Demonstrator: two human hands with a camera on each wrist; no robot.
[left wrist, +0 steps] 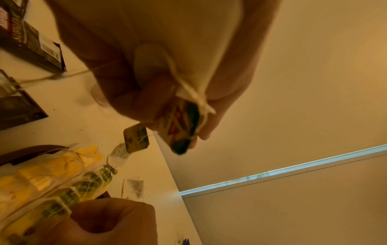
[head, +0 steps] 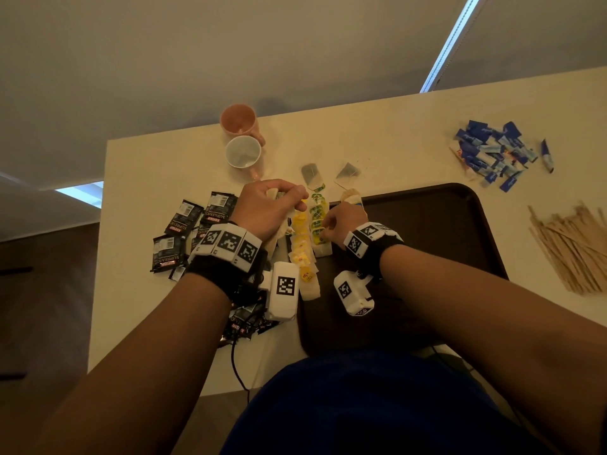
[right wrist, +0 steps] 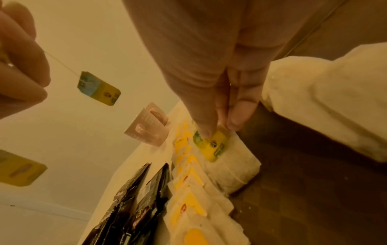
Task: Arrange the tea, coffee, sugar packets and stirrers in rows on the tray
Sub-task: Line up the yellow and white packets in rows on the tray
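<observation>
My left hand [head: 279, 200] hovers over the table and grips a bunch of white tea bags [left wrist: 188, 49]; their tags [left wrist: 180, 129] stick out between the fingers and one tag [right wrist: 98, 88] dangles on its string. My right hand [head: 328, 224] pinches the green-and-yellow tag [right wrist: 211, 145] of a tea bag in the green-tagged row [head: 318, 221] at the left edge of the dark brown tray [head: 427, 244]. A yellow-tagged row [head: 302, 244] lies beside it. Black coffee sachets [head: 187, 231] lie left, blue sugar packets [head: 492, 152] far right, and wooden stirrers [head: 571, 251] right.
A pink mug [head: 238, 121] and a white mug [head: 243, 152] lie on their sides at the table's far edge. Two loose tea bags [head: 310, 174] lie beyond the tray. More white tea bags [right wrist: 324, 99] sit at the tray's far left corner.
</observation>
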